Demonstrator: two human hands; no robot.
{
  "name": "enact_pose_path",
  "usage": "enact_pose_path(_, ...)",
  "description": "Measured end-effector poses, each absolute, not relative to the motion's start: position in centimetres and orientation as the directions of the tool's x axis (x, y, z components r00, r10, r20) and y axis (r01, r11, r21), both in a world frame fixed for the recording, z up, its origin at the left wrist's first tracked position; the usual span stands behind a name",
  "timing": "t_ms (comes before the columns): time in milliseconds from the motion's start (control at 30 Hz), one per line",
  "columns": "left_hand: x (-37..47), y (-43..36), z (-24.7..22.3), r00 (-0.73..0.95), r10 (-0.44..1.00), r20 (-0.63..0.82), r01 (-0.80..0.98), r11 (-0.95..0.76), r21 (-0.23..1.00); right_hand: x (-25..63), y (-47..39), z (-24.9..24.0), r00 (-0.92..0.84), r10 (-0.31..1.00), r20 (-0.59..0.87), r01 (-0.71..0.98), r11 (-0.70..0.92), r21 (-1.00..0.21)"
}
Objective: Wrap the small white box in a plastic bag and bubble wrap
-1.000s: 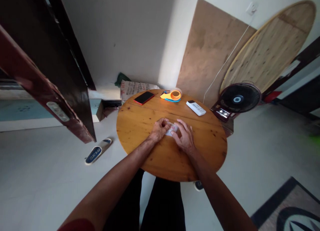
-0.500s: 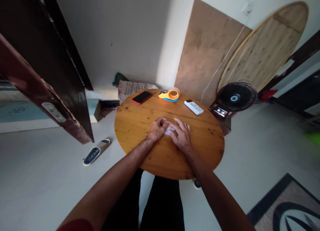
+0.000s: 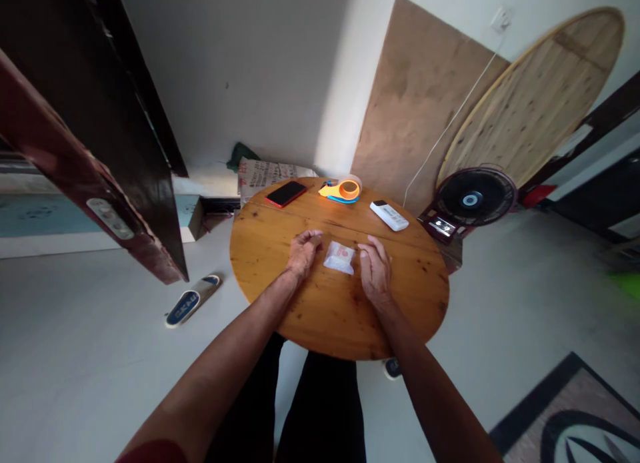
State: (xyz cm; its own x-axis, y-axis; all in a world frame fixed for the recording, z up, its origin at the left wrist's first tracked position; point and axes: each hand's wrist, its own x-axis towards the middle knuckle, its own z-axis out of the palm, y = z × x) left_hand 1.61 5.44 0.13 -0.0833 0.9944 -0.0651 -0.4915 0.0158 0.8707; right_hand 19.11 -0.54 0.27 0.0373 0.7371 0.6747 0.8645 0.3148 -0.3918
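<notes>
A small white translucent packet (image 3: pixel 339 257) with a red print lies flat on the round wooden table (image 3: pixel 325 316). To its left rests my left hand (image 3: pixel 303 253), fingers loosely bent and apart from the packet, with nothing seen in them. My right hand (image 3: pixel 376 268) is on the other side, its fingers stretched out and slightly spread, also off the packet. Both hands are low over the tabletop.
Along the table's far side are a red-edged phone (image 3: pixel 286 194), an orange tape dispenser (image 3: pixel 345 189) with a blue item under it, and a white remote-like device (image 3: pixel 389 215). A dark fan (image 3: pixel 473 197) stands beyond the right edge. A slipper (image 3: pixel 193 301) lies on the floor.
Both hands have let go of the packet and drawn apart, left hand leftward, right hand rightward. The packet now lies fully visible between them.
</notes>
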Motion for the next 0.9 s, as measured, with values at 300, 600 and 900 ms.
enact_pose_path(300,1.41,5.34,0.39,-0.068,0.995,-0.067,-0.492,0.025,0.87,19.38,-0.46,0.2,0.019,0.74,0.672,0.854,0.337,-0.395)
enact_pose_path(600,1.46,5.25,0.38,-0.045,0.998,-0.04,-0.457,0.015,0.889,19.22,-0.58,0.43,-0.043,0.787,0.616,0.859,0.344,-0.379)
enact_pose_path(900,1.92,4.73,0.39,0.023,0.999,0.039,-0.374,-0.027,0.927,19.18,-0.62,0.59,-0.064,0.793,0.606,0.853,0.359,-0.379)
